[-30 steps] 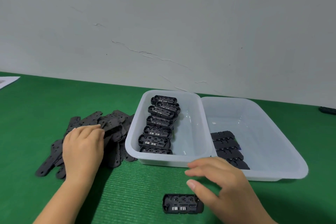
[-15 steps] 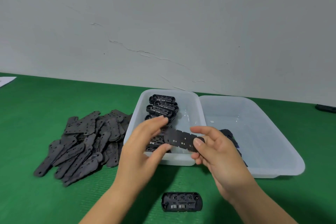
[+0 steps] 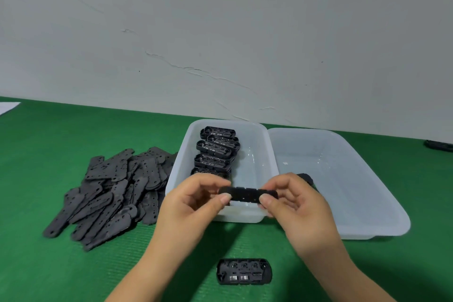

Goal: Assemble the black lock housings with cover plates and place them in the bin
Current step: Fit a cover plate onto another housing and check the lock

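A flat black cover plate (image 3: 247, 194) is held level in the air between both hands, in front of the left bin. My left hand (image 3: 193, 206) pinches its left end and my right hand (image 3: 297, 206) pinches its right end. Below them one open black lock housing (image 3: 244, 271) lies on the green mat near the front edge. The left clear bin (image 3: 257, 216) holds a row of several open housings (image 3: 215, 148). The right clear bin (image 3: 382, 208) holds dark finished pieces (image 3: 305, 177), mostly hidden behind my right hand.
A heap of several black cover plates (image 3: 110, 189) lies on the green mat (image 3: 49, 154) left of the bins. A grey wall stands close behind. A small dark object (image 3: 438, 145) lies at the far right and a white sheet corner (image 3: 7, 106) at the far left.
My left hand took a cover plate from the heap and brought it to the middle. My right hand rose from the mat and took its other end. Now the plate is level.
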